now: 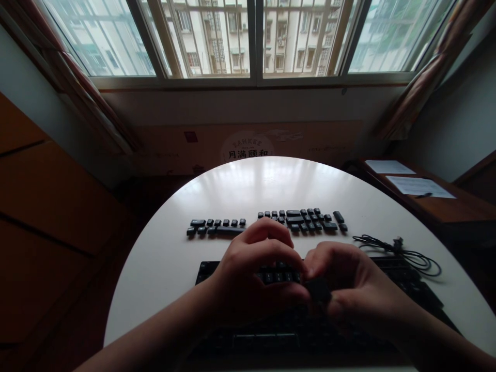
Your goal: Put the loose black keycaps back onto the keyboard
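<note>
Above a black keyboard (209, 267) on the white table, both hands meet at a small dark piece that looks like a keycap (318, 290). My right hand (349, 279) pinches it between thumb and fingers. The thumb and fingertips of my left hand (248, 274) close on its left side. Behind my left hand, a row of keys (278, 277) shows on the keyboard. Much of the keyboard is hidden by the hands or lost in shadow. Loose black keycaps lie in rows beyond the hands, a left group (228, 230) and a right group (302, 219).
A coiled black cable (406, 253) lies at the right, by the keyboard's far edge. The round white table (155, 289) has a curved rim. At the far right, a brown desk (430, 206) holds papers (420, 186) and a pen (423, 195). A barred window is ahead.
</note>
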Action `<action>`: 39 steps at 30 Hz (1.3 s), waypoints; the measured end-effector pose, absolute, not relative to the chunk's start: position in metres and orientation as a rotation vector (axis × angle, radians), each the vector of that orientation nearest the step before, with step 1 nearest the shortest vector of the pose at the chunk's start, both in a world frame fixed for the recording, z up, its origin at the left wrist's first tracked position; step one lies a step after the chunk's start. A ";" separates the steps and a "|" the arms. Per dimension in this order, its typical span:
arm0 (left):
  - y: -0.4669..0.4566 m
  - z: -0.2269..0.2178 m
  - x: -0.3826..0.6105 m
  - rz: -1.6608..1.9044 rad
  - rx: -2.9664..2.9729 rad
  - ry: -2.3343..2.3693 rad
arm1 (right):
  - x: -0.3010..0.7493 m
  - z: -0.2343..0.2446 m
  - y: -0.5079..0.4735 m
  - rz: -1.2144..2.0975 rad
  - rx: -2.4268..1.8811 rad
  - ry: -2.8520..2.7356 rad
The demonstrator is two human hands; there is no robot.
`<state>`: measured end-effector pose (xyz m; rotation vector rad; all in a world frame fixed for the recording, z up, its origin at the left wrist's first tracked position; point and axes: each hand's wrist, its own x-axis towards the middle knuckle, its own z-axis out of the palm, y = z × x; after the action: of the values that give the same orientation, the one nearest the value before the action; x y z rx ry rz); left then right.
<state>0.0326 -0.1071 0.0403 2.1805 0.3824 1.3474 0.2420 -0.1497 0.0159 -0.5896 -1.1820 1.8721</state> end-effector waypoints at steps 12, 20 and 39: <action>-0.107 0.042 0.033 1.342 2.186 0.379 | 0.236 0.022 -0.150 1.800 -0.544 -1.177; -0.097 0.050 0.022 1.308 2.289 0.406 | 0.242 0.018 -0.142 1.162 -0.953 -1.542; -0.083 0.038 0.022 1.092 2.536 0.312 | 0.240 0.015 -0.141 0.859 -1.054 -1.731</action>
<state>0.0216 -0.0833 0.0380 2.5362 0.3122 1.0921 0.2402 -0.1408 0.0155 -1.0541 -1.7312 0.8595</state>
